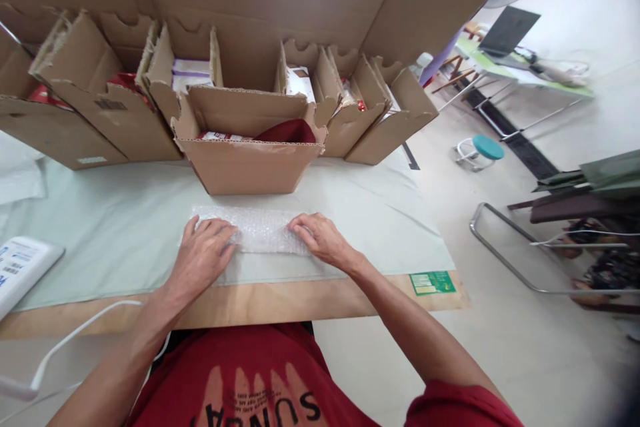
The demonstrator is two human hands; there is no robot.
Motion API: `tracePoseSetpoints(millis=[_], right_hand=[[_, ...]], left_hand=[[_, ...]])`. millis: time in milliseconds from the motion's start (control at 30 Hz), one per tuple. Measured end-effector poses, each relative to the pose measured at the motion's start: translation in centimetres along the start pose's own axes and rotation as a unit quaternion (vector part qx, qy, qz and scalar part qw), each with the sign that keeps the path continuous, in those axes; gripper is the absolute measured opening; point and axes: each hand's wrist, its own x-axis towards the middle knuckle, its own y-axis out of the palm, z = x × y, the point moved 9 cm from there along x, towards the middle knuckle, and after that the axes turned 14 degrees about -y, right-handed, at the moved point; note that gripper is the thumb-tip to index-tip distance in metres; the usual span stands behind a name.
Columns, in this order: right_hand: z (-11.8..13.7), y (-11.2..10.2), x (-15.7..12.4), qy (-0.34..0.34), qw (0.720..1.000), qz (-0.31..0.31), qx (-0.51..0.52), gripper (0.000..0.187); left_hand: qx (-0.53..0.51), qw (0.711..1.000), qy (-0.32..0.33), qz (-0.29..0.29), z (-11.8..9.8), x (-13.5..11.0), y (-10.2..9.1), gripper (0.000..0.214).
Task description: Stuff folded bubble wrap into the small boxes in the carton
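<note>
A folded piece of clear bubble wrap (260, 228) lies on the pale green table cover (125, 227) in front of me. My left hand (203, 255) presses flat on its left end with fingers stretched out. My right hand (320, 237) rests on its right end, fingers curled down over the edge. Just beyond the wrap stands an open cardboard box (247, 163) with a dark red item (287, 132) and a white-and-red pack inside.
A row of open cardboard boxes (100, 113) with packed goods lines the back of the table. A white device (23, 267) with a cable lies at the left edge. A green sticker (433, 282) marks the wooden table edge. A stool (480, 148) and metal frames stand on the floor at right.
</note>
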Motion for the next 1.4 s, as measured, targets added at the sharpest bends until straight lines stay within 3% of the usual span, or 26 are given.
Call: tracePoseSetpoints(millis=[100, 200, 233, 300, 367, 467, 567, 667, 767, 800, 867, 933, 1000, 1100, 1167, 1267, 1400], right_hand=[[2.2, -0.7, -0.1, -0.041, 0.999, -0.001, 0.018, 0.026], [4.3, 0.1, -0.2, -0.085, 0.996, 0.014, -0.030, 0.057], [4.4, 0.2, -0.2, -0.079, 0.995, 0.014, -0.052, 0.057], [3.7, -0.6, -0.3, -0.033, 0.997, -0.008, -0.065, 0.034], [2.5, -2.7, -0.7, 0.023, 0.999, -0.048, 0.001, 0.016], [1.5, -5.7, -1.5, 0.068, 0.972, -0.086, 0.206, 0.016], [0.8, -6.9, -1.4, 0.083, 0.934, -0.104, 0.332, 0.022], [-1.4, -5.1, -0.5, 0.101, 0.921, -0.125, 0.355, 0.030], [-4.9, -2.3, 0.0, 0.144, 0.948, -0.117, 0.259, 0.030], [-6.0, -1.8, -0.2, 0.159, 0.958, -0.118, 0.210, 0.029], [-7.0, -2.1, -1.1, 0.175, 0.970, -0.144, 0.093, 0.033], [-6.1, -3.3, -2.3, 0.163, 0.967, -0.193, -0.022, 0.040], [-3.3, -3.6, -2.7, 0.121, 0.963, -0.210, -0.113, 0.041], [1.5, 0.0, -0.7, 0.022, 0.984, -0.122, -0.126, 0.048], [3.7, 3.7, 0.9, -0.026, 0.993, -0.030, -0.108, 0.056], [3.3, 7.0, 1.7, -0.027, 0.992, 0.052, -0.113, 0.059], [-1.0, 5.3, -1.5, 0.037, 0.984, 0.029, -0.169, 0.070]], left_hand=[[0.005, 1.000, -0.005, -0.019, 0.0, 0.6, -0.7, 0.030], [-0.012, 0.999, 0.012, -0.038, -0.9, 1.2, -2.1, 0.032], [-0.021, 0.999, 0.024, -0.041, -1.3, 1.3, -2.8, 0.032], [-0.029, 0.997, 0.047, -0.048, -1.7, 1.3, -4.6, 0.029], [-0.029, 0.996, 0.054, -0.061, -1.5, 1.1, -7.0, 0.025], [-0.055, 0.996, 0.035, -0.067, -0.3, 0.6, -10.6, 0.022], [-0.084, 0.995, -0.019, -0.051, 1.0, 1.0, -11.9, 0.022], [-0.069, 0.992, -0.101, -0.028, 2.6, 2.9, -9.7, 0.027], [-0.037, 0.990, -0.137, 0.012, 3.8, 4.5, -5.3, 0.033], [-0.029, 0.991, -0.133, 0.006, 3.9, 4.6, -4.3, 0.037], [-0.020, 0.989, -0.133, -0.065, 3.8, 3.8, -4.0, 0.042], [-0.027, 0.982, -0.125, -0.138, 2.6, 2.0, -4.4, 0.044], [-0.044, 0.985, -0.082, -0.146, -0.1, 0.2, -3.8, 0.044], [-0.037, 0.997, 0.012, -0.067, -5.0, -1.4, -0.4, 0.047], [-0.002, 1.000, 0.023, -0.021, -6.3, -1.5, 2.2, 0.051], [0.050, 0.999, 0.007, 0.013, -5.0, -1.3, 4.8, 0.057], [0.084, 0.995, -0.055, -0.002, 0.1, -2.1, 4.1, 0.064]])
